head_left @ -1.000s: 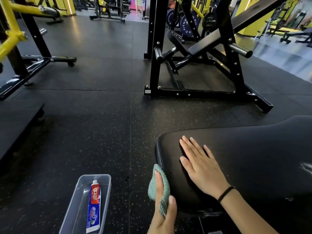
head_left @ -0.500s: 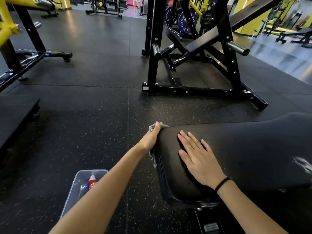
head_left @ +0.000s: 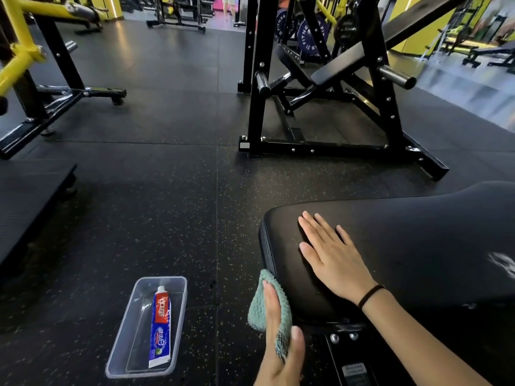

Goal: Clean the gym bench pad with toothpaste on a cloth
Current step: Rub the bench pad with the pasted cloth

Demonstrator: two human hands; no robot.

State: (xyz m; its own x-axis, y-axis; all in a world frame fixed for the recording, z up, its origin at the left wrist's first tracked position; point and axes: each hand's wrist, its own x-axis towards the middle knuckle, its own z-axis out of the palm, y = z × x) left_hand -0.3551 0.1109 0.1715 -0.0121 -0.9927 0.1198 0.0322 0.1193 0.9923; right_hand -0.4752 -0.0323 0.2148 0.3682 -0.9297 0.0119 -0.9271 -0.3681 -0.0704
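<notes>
Open floor [head_left: 172,213] runs between the clear tray [head_left: 119,346] and the bench pad [head_left: 404,240]. The left hand [head_left: 278,344], holding the cloth [head_left: 257,310], blocks the pad's near corner. The right hand [head_left: 331,263] lies flat on the pad top. The black rack base [head_left: 320,149] bars the way ahead.

We see the speckled black floor [head_left: 167,218] carrying a clear tray [head_left: 133,338] at seven o'clock, with a toothpaste tube [head_left: 160,327] lying in it, and a black rack [head_left: 320,148] at twelve. On the padded surface [head_left: 418,232] at four o'clock our right grip [head_left: 334,257] lies flat.
</notes>
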